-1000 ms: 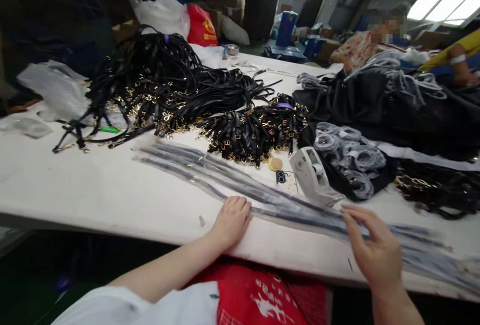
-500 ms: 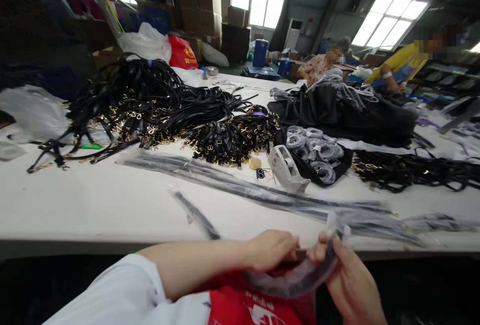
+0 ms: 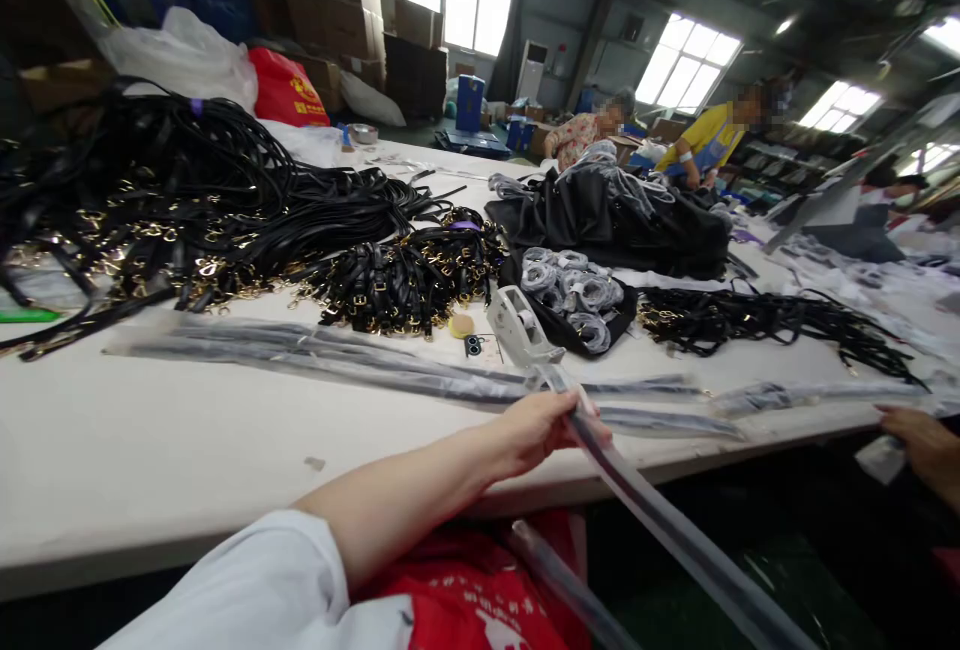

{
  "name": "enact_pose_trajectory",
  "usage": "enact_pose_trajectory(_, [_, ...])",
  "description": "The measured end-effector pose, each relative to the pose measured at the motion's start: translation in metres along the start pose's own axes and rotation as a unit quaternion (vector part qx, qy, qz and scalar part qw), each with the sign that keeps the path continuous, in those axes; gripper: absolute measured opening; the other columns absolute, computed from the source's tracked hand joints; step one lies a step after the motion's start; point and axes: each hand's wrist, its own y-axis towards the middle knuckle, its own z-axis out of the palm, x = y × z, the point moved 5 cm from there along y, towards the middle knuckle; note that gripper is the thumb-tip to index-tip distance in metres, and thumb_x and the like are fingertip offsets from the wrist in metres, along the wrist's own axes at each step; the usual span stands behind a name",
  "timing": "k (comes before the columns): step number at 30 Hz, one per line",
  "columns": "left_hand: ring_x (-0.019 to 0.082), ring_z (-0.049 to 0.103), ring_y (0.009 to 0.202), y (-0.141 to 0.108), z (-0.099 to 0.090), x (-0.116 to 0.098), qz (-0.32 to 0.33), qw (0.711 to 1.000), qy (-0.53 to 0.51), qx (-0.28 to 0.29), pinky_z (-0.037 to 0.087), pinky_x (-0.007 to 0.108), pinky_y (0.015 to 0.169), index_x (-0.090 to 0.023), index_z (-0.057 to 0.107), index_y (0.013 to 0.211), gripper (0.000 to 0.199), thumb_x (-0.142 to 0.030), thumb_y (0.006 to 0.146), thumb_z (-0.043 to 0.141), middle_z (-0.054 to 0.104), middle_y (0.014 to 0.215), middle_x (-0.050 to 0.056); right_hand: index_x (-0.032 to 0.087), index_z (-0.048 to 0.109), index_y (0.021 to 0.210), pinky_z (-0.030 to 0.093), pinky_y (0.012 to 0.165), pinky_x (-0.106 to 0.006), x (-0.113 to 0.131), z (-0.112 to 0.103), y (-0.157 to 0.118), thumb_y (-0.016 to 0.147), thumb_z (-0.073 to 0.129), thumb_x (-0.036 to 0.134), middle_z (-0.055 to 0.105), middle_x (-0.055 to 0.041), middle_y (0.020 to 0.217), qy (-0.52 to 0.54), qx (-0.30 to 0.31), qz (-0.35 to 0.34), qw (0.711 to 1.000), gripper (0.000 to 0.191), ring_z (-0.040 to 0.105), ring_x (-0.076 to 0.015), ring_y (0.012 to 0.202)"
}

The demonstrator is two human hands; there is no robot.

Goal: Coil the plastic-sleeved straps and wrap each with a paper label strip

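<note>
My left hand [image 3: 546,432] reaches out over the table's front edge, its fingers closed around a plastic-sleeved dark strap [image 3: 660,510]. The strap's top end touches or lies just in front of a white tape dispenser [image 3: 521,325]. From my hand, the strap slants down to the right and out of the bottom of the view. Another sleeved length [image 3: 566,580] crosses my red apron [image 3: 465,590]; I cannot tell whether both are one piece. My right hand is out of view.
Sleeved straps [image 3: 420,377] lie along the white table [image 3: 187,450]. Black straps with gold clasps [image 3: 225,200] are heaped left, with grey coiled cords [image 3: 577,290] beyond the dispenser. Another person's hand [image 3: 926,445] comes in at right. Two people [image 3: 697,145] work at the far side.
My left hand has moved from my lap out towards the tape dispenser, gripping the strap. The curved strap is now pulled straighter. My right hand has left the view, and the camera has turned right.
</note>
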Motion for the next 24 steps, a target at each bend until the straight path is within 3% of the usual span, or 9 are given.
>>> enact_pose_trajectory(2, [0.021, 0.07, 0.071, -0.009, 0.005, 0.013, 0.015, 0.996, 0.07, 0.051, 0.049, 0.038, 0.087, -0.01, 0.064, 0.088, 0.044, -0.053, 0.09, 0.054, 0.071, 0.071, 0.01, 0.022, 0.053, 0.13, 0.032, 0.107, -0.06, 0.006, 0.014, 0.014, 0.094, 0.042, 0.06, 0.053, -0.0086, 0.137, 0.033, -0.011, -0.001, 0.999, 0.054, 0.038, -0.0366, 0.134])
enact_pose_trajectory(4, [0.023, 0.069, 0.074, -0.021, 0.01, 0.028, 0.014, 0.984, 0.139, 0.108, 0.05, 0.041, 0.088, -0.011, 0.064, 0.089, 0.055, -0.065, 0.085, 0.053, 0.071, 0.074, 0.011, 0.03, 0.053, 0.131, 0.041, 0.103, -0.053, 0.01, 0.044, -0.004, 0.092, 0.048, 0.06, 0.052, -0.0078, 0.139, 0.074, 0.024, 0.002, 0.997, 0.049, 0.045, -0.0315, 0.129])
enact_pose_trajectory(5, [0.023, 0.069, 0.077, -0.028, 0.012, 0.035, 0.016, 0.975, 0.181, 0.13, 0.05, 0.04, 0.088, -0.012, 0.064, 0.089, 0.06, -0.069, 0.084, 0.05, 0.071, 0.076, 0.011, 0.039, 0.055, 0.128, 0.048, 0.096, -0.048, 0.011, 0.064, -0.024, 0.088, 0.054, 0.062, 0.055, -0.0072, 0.136, 0.094, 0.056, 0.005, 0.994, 0.046, 0.051, -0.0287, 0.124])
enact_pose_trajectory(9, [0.019, 0.065, 0.081, -0.054, 0.005, 0.056, 0.049, 0.884, 0.434, 0.166, 0.052, 0.033, 0.086, -0.016, 0.065, 0.084, 0.061, -0.065, 0.092, 0.031, 0.07, 0.085, 0.008, 0.029, 0.069, 0.113, 0.055, 0.083, -0.046, 0.026, 0.157, -0.124, 0.076, 0.066, 0.064, 0.071, -0.0092, 0.111, 0.174, 0.203, 0.015, 0.963, 0.05, 0.066, -0.0317, 0.101])
enact_pose_trajectory(13, [0.022, 0.064, 0.082, -0.071, -0.023, 0.075, 0.019, 0.779, 0.604, 0.17, 0.051, 0.035, 0.085, -0.018, 0.069, 0.089, 0.029, -0.037, 0.087, 0.047, 0.07, 0.088, 0.006, 0.025, 0.07, 0.104, 0.054, 0.07, -0.03, 0.059, 0.227, -0.185, 0.082, 0.067, 0.056, 0.074, -0.0048, 0.091, 0.377, 0.379, 0.151, 0.831, 0.038, 0.067, -0.0203, 0.078])
enact_pose_trajectory(16, [0.025, 0.064, 0.089, -0.073, -0.048, 0.074, -0.064, 0.863, 0.483, 0.138, 0.051, 0.037, 0.086, -0.017, 0.068, 0.098, 0.031, -0.029, 0.069, 0.066, 0.068, 0.093, 0.005, 0.022, 0.068, 0.094, 0.045, 0.052, -0.019, 0.08, 0.238, -0.194, 0.081, 0.071, 0.05, 0.067, 0.0008, 0.071, 0.407, 0.433, 0.193, 0.781, 0.031, 0.056, -0.0111, 0.056])
enact_pose_trajectory(19, [0.024, 0.064, 0.092, -0.072, -0.057, 0.056, -0.102, 0.938, 0.302, 0.135, 0.052, 0.035, 0.082, -0.016, 0.064, 0.114, 0.057, -0.037, 0.062, 0.073, 0.066, 0.099, 0.005, 0.018, 0.067, 0.086, 0.039, 0.047, -0.018, 0.086, 0.236, -0.197, 0.081, 0.07, 0.053, 0.062, 0.0007, 0.066, 0.369, 0.471, 0.146, 0.788, 0.036, 0.048, -0.0078, 0.05])
enact_pose_trajectory(22, [0.021, 0.061, 0.106, -0.07, -0.057, 0.038, -0.074, 0.97, 0.208, 0.099, 0.048, 0.034, 0.094, -0.02, 0.052, 0.132, 0.078, -0.045, 0.062, 0.077, 0.063, 0.118, 0.008, 0.017, 0.065, 0.094, 0.025, 0.038, -0.017, 0.07, 0.244, -0.209, 0.082, 0.065, 0.06, 0.052, 0.0054, 0.054, 0.345, 0.447, 0.145, 0.812, 0.044, 0.033, -0.0043, 0.038])
enact_pose_trajectory(24, [0.021, 0.06, 0.11, -0.069, -0.058, 0.041, -0.084, 0.953, 0.281, 0.073, 0.045, 0.037, 0.1, -0.018, 0.052, 0.132, 0.068, -0.054, 0.076, 0.065, 0.062, 0.123, 0.011, 0.017, 0.063, 0.1, 0.022, 0.036, -0.018, 0.052, 0.259, -0.224, 0.084, 0.06, 0.064, 0.046, 0.0077, 0.05, 0.334, 0.422, 0.165, 0.826, 0.049, 0.03, -0.0053, 0.036])
